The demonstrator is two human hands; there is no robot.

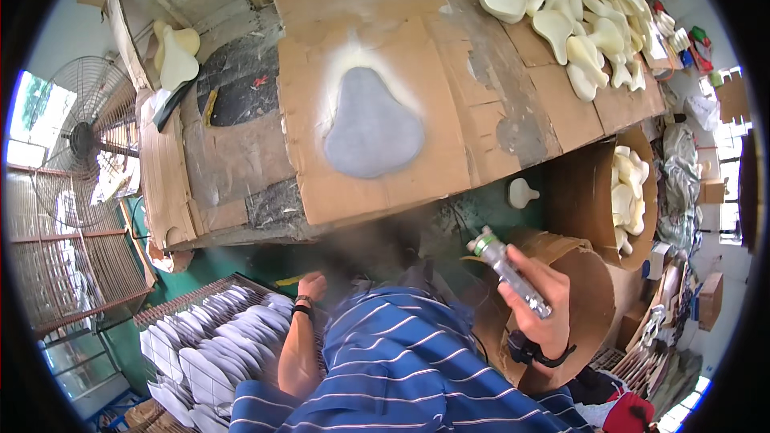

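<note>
My right hand (539, 293) is wrapped round a metal spray gun (513, 279) with a green ring near its nozzle, held off the table's front edge. A rounded, three-cornered grey pad (374, 124) lies flat on a cardboard sheet (433, 164), with a pale sprayed halo round its upper edge. Neither hand touches the pad. My left hand (312, 285) hangs low beside my body, its fingers curled and nothing visible in them. Beside that arm stands a wire rack (241, 279) packed with pale grey pads (212, 373).
Cream foam pieces (553, 24) are heaped at the table's far right. A cardboard drum (593, 208) holds more, and another drum (589, 293) stands by my right arm. One loose piece (521, 192) lies below the table. A large fan (84, 140) is at left.
</note>
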